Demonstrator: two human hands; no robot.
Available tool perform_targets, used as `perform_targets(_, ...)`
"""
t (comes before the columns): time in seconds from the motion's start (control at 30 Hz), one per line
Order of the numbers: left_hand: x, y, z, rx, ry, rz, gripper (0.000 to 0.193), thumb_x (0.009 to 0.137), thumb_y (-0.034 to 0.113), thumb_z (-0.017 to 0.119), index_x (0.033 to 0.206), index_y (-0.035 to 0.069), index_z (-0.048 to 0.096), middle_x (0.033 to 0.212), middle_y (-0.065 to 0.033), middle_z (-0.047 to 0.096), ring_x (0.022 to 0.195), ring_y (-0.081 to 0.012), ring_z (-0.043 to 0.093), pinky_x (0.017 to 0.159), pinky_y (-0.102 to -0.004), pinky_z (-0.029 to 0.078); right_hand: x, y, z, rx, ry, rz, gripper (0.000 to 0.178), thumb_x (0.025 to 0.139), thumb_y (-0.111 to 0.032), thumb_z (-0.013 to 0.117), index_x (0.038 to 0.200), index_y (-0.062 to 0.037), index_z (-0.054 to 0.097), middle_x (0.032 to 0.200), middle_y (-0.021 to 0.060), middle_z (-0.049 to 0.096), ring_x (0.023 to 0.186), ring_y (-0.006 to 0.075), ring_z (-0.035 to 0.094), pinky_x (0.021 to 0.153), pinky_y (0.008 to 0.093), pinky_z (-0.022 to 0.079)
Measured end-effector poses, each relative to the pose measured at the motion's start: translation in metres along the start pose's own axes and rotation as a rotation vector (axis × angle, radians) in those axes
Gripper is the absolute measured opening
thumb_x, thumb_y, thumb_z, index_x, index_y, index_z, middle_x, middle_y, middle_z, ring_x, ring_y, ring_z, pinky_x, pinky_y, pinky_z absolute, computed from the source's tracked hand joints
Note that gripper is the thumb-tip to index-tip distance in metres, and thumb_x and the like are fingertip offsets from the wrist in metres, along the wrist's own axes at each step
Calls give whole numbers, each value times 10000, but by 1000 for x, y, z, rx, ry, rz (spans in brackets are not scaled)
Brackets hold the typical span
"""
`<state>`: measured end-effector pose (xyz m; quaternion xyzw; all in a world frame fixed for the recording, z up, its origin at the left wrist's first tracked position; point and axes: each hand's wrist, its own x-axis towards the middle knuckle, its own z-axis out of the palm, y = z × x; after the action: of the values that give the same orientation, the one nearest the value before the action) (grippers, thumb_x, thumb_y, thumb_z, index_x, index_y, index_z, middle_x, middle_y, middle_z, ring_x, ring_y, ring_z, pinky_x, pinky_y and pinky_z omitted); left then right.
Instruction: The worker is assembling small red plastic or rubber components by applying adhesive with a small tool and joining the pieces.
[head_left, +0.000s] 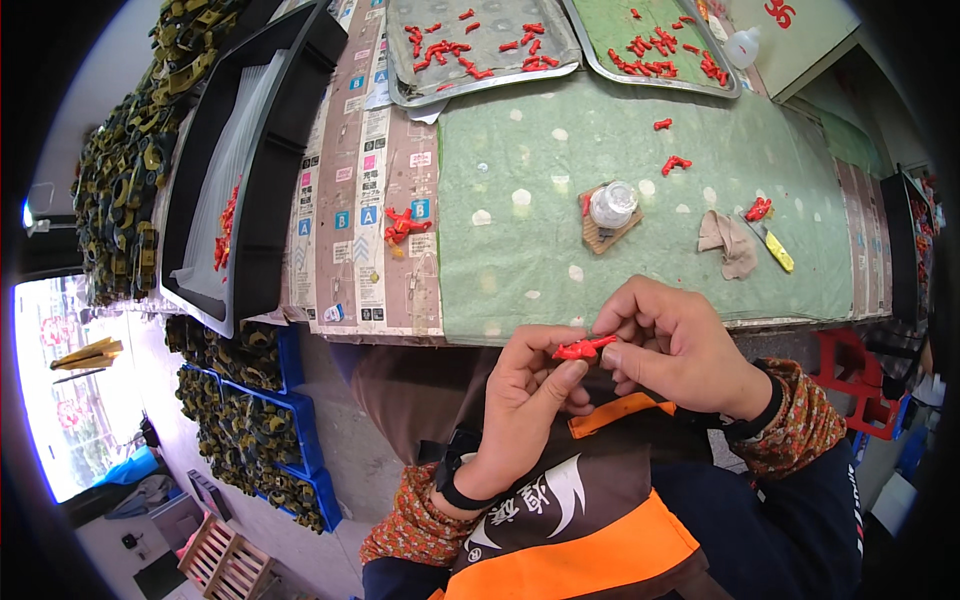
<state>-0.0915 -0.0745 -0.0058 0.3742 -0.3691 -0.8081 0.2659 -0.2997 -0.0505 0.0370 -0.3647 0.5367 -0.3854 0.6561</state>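
At the far left, heaps of dark green and yellow plastic parts (125, 170) lie beside the bench (365, 290), with more of them in blue plastic crates (305, 470) on the floor below. A long black plastic tray (270, 190) rests on the bench's left end, a few red bits inside it on a clear sheet. Just right of it, a small cluster of red plastic pieces (403, 224) sits on the printed paper strips.

Below the bench edge, over the lap, the left hand (525, 400) is curled closed — thumb and fingertips pinching the small red plastic part (583, 348) from beneath. The right hand (680, 345) meets it from the other side, fingers bent and nipping the same part at its right end, so the piece is held between both hands, clear of the bench.

Up on the green mat (620, 260): a small clear jar (612, 204) on a wooden block, a crumpled tan cloth (730, 243), a yellow-handled knife (772, 246). Two metal trays (480, 50) of red pieces stand at the back.
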Motion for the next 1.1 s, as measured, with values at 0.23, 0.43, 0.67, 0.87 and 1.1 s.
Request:
perform_targets(0.23,0,5,6,-81,90,-90,204,1041,151,608,1213,51,563,1057,-69,672,914,-128,666,715,-311,646,-3,7,1,-250,26,-195,196,921,-3,650,1112,-4,608,832,60,678,755,91,674,651,247,556)
perform_targets(0.43,-1,-1,1,-183,99,-104,174,1028,177,637,1134,44,601,1051,-56,681,839,-106,666,684,-282,623,-2,9,5,-496,85,-409,194,909,-6,664,1095,-34,616,823,103,672,693,208,691,618,308,527)
perform_targets(0.67,-3,-1,2,-228,90,-140,189,1032,203,637,1123,38,630,1016,-42,689,766,-83,637,635,-252,564,2,16,3,-561,134,-560,153,909,3,675,1053,-33,638,880,114,679,708,241,683,631,319,521)
perform_targets(0.87,-2,3,3,-309,90,-175,277,1064,280,579,1166,28,632,1036,-41,679,771,-89,630,621,-254,552,-2,10,-4,-249,81,-333,151,945,17,644,1093,-13,629,952,57,675,800,111,651,682,263,520)
perform_targets(1.1,-1,-1,0,-376,-5,-198,247,1066,302,583,1103,65,641,1025,-13,658,758,-46,586,627,-227,538,-3,9,-3,-34,-34,-213,129,986,1,613,1115,9,604,985,48,671,880,75,652,776,238,534)
